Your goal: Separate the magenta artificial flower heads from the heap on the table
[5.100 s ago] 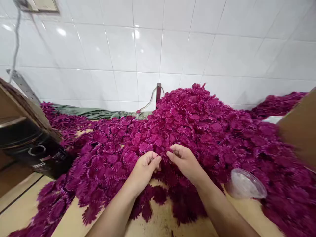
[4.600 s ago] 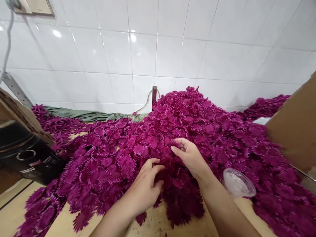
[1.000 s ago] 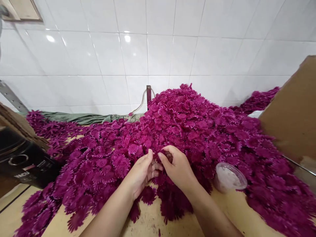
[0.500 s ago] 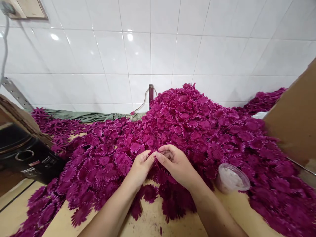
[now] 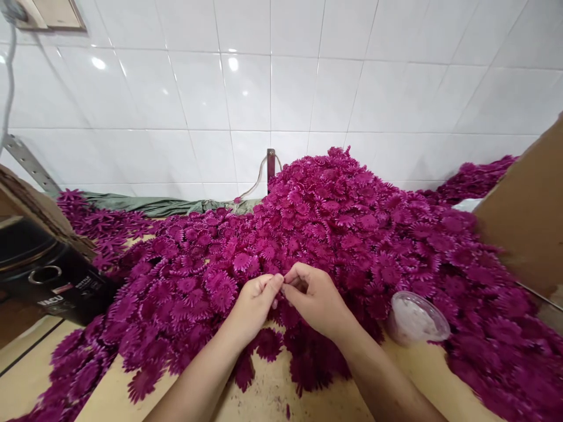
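Both hands meet fingertip to fingertip over a big heap of magenta fabric-like flower pieces [image 5: 334,217]. My left hand [image 5: 257,302] is closed, thumb and index finger pinched together. My right hand [image 5: 314,296] is closed too, thumb against a curled index finger, its tips touching the left ones. Whatever sits between the fingertips is too small or hidden to make out. Just below the hands, several loose flower pieces [image 5: 268,344] lie on the tan tabletop [image 5: 264,390]. To the right of my right hand stands a clear plastic tub [image 5: 417,318] with whitish stuff inside.
On the left, a black container [image 5: 57,281] leans near a cardboard piece [image 5: 44,205]. A cardboard sheet [image 5: 528,217] rises on the right. Behind the heap are a white tiled wall [image 5: 246,94], a short dark post [image 5: 271,167] and green cloth [image 5: 145,203].
The left thumb and fingers have drawn into a tighter pinch, and the right fingers have curled in more. Both hands sit slightly lower. The whole view has shifted a little.
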Demonstrator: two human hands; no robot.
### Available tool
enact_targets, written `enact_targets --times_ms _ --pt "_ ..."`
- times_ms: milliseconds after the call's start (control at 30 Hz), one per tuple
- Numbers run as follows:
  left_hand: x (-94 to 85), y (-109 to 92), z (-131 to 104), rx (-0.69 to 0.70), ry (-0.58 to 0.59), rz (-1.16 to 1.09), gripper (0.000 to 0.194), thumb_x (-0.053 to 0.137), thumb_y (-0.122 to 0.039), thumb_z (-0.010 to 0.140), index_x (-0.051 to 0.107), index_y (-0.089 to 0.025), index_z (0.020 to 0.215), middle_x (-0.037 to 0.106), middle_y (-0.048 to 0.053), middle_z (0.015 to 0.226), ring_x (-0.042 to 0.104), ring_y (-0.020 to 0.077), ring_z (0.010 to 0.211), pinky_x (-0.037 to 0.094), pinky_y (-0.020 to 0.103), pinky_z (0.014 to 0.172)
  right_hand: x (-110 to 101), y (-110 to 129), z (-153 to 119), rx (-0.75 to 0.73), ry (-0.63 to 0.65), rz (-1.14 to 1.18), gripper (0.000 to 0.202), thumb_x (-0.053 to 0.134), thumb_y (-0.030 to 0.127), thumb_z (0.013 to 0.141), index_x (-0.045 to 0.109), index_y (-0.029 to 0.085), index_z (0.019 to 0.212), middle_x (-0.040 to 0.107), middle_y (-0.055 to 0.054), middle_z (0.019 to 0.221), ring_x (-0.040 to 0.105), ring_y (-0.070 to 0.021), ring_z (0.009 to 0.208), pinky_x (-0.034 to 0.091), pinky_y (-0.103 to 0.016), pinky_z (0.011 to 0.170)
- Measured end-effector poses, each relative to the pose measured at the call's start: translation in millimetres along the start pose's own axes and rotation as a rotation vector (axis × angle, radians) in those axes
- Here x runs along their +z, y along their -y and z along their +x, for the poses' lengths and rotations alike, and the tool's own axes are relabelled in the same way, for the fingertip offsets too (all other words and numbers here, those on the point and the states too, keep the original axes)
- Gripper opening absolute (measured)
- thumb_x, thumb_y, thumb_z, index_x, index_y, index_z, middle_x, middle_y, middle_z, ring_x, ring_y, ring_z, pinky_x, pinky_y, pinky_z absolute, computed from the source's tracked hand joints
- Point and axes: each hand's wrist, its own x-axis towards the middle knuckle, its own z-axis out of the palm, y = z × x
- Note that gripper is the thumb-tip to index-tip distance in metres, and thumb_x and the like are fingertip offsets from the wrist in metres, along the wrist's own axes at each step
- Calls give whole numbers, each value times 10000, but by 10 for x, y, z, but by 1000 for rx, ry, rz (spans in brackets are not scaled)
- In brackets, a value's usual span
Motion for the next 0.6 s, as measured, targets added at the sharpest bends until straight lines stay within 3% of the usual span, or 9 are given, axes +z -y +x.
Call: enact_targets --times_ms 167,233,300,333,433,533,600 --pt "30 -50 -53 142 -78 128 387 411 -516 736 357 -204 513 321 -63 495 304 92 473 280 224 467 81 -2 166 -92 -334 -269 114 473 191 687 452 206 576 526 18 542 496 -127 527 377 -245 546" --pt "14 -88 -126 209 -112 199 380 381 -467 771 323 -209 499 310 -60 491 309 94 470 286 228 472 -52 -75 316 -82 -482 -268 116 470 198 683 440 210 572 511 12 553 499 -141 555 380 -267 589" --pt "-23 -110 -203 265 -116 263 378 389 -429 785 307 -207 491 312 -55 497 326 98 481 300 229 489 -259 -174 452 61 -639 -103 88 493 220 655 437 211 587 492 14 545 499 -148 550 389 -284 596" --pt "-45 -112 -232 277 -115 272 367 408 -418 782 325 -204 495 331 -51 508 346 102 499 317 228 506 -359 -223 499 93 -658 -62 66 488 231 653 437 208 618 494 13 553 501 -146 535 396 -288 580" --pt "-89 -99 -263 214 -76 124 257 488 -412 742 469 -193 608 479 -22 603 451 130 613 395 242 615 -499 -309 525 100 -595 24 82 476 242 644 452 196 707 501 24 562 498 -127 474 402 -264 500" --pt "-83 -98 -232 112 38 -99 242 556 -415 698 550 -179 748 585 12 719 516 154 703 425 267 694 -395 -291 434 50 -363 145 188 499 257 629 509 181 800 487 40 567 484 -110 448 401 -242 448" --pt "-72 -106 -201 75 44 -163 273 602 -431 659 568 -169 727 585 8 681 512 146 659 424 259 652 -303 -238 370 21 -249 170 254 519 259 631 546 175 870 528 6 673 515 -119 526 444 -260 500"
